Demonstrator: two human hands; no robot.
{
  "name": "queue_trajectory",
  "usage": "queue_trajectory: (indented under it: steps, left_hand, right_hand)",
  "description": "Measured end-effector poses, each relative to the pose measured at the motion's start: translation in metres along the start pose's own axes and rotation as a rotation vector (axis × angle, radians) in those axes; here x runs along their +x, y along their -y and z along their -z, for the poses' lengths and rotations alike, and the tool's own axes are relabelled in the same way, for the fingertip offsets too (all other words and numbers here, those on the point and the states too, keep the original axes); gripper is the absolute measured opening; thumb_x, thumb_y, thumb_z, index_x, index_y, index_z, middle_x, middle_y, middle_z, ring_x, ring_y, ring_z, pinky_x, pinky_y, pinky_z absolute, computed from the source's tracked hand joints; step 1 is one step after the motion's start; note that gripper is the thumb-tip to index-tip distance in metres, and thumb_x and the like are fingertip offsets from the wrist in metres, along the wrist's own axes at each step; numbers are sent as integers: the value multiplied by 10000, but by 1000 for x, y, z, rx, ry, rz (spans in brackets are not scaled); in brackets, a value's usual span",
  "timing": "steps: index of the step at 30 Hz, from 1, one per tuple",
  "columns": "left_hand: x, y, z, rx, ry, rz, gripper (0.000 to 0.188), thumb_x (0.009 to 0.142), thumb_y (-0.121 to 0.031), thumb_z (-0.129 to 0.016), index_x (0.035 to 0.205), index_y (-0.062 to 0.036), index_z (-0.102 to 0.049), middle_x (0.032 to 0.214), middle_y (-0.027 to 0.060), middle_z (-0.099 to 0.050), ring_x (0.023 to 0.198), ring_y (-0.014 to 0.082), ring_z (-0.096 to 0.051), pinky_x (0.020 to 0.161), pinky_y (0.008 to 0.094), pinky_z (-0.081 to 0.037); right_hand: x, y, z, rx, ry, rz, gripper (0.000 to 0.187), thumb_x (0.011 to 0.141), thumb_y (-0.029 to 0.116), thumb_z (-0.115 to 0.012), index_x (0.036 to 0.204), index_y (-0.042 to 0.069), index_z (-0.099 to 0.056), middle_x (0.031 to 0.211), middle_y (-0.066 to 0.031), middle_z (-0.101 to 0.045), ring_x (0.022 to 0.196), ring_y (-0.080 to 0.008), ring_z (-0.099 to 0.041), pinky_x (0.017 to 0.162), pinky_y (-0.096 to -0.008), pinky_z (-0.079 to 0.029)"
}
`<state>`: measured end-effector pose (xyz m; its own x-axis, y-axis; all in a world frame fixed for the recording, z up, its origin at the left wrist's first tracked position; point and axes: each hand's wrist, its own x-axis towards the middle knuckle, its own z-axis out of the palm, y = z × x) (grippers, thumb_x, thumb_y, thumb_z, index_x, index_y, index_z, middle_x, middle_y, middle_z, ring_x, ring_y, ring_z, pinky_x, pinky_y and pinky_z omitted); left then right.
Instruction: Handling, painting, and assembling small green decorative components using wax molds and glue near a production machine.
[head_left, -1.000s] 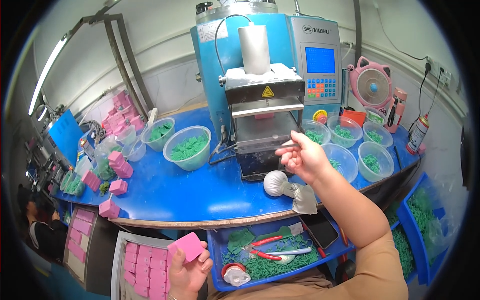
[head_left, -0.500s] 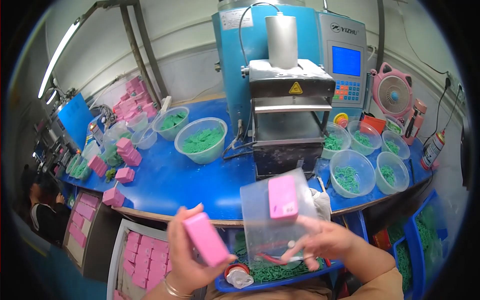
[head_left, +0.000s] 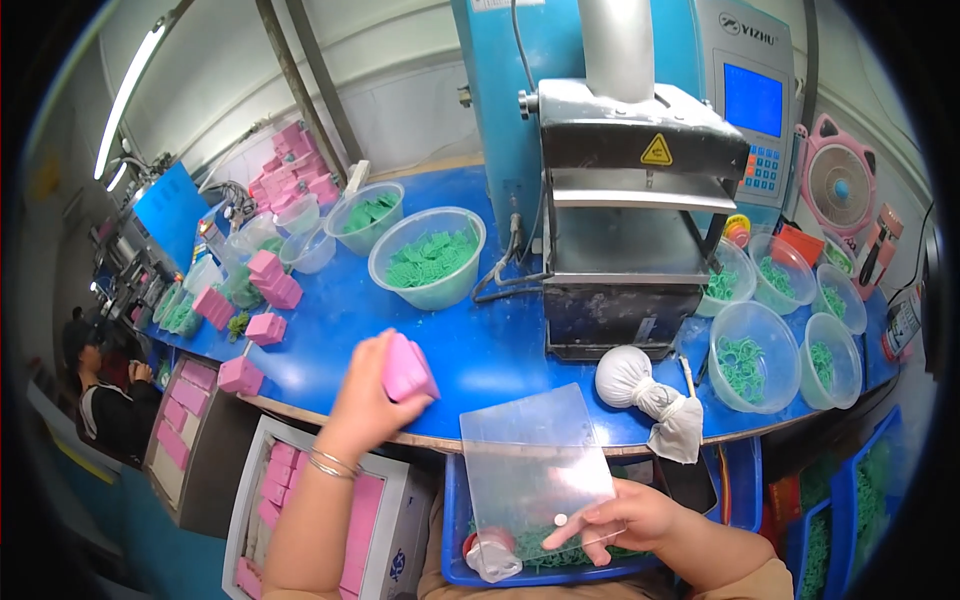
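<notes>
My left hand (head_left: 362, 405) grips a pink block (head_left: 408, 370) above the front of the blue tabletop. The block's outline looks stepped, and I cannot tell whether it is one piece or two together. My right hand (head_left: 645, 515) holds a clear plastic sheet (head_left: 525, 450) by its lower right part, with fingers beneath it. The sheet is bare and tilted over a blue tray (head_left: 455, 570) of green pieces. Behind it stands a press (head_left: 640, 225), its jaws apart. A tied white cloth pouch (head_left: 622, 377) lies by the press's base.
Clear tubs of green pieces stand left (head_left: 428, 260) and right (head_left: 755, 360) of the press. Pink blocks (head_left: 240, 376) sit along the left edge. A white box (head_left: 385, 520) below holds more. Someone in dark clothing (head_left: 115, 415) sits at far left.
The pink block on the plastic sheet is no longer there. My left hand has moved up and forward with pink in its grip. The view has shifted, and the cloth pouch now shows fully.
</notes>
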<state>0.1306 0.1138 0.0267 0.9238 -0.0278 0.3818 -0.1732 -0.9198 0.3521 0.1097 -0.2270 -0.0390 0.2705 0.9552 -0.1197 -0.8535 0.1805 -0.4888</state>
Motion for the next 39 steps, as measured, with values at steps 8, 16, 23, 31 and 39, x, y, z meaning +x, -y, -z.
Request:
queue_trajectory:
  steps: [8,16,23,31,39]
  left_hand:
    - [-30,-32,-23,-397,-211,-14,900,553,-322,-877,1223,-53,-340,1204,161,-458,1149,288,-478,984,389,-374]
    - [-70,-107,-11,-98,-179,-383,419,646,-307,-773,1017,-253,-587,1244,102,-441,1215,356,-395,1049,592,-177]
    - [-98,-110,5,-136,-375,-537,432,682,-242,-763,1059,-346,-581,1241,37,-424,1219,312,-371,978,531,-411]
    - [-100,-109,7,-182,-159,-303,429,764,-383,-687,1138,-186,-612,1348,209,-361,1247,423,-330,1013,552,-269]
    - [-41,-26,-11,54,-394,34,621,770,-187,-687,1266,23,-377,1349,244,-353,1279,416,-293,1052,482,-256]
  right_hand:
    - [6,-2,8,-36,-52,-41,660,925,73,-464,1465,101,-85,1175,-223,-570,727,-210,-637,675,-288,-522]
    - [10,-20,-7,-642,36,10,518,958,99,-445,1427,41,-230,1153,-150,-589,947,-174,-607,797,-267,-490]
    - [9,-36,-26,-746,68,171,255,936,64,-487,1179,-9,-505,1001,-102,-624,942,-147,-590,830,-287,-483]
    - [-3,-48,-39,-623,25,63,430,939,57,-459,1350,32,-338,1111,-193,-590,837,-184,-614,727,-291,-494]
    - [-47,13,-91,-120,-22,154,652,920,82,-476,1455,80,-103,1158,-296,-549,700,-237,-648,579,-275,-497]
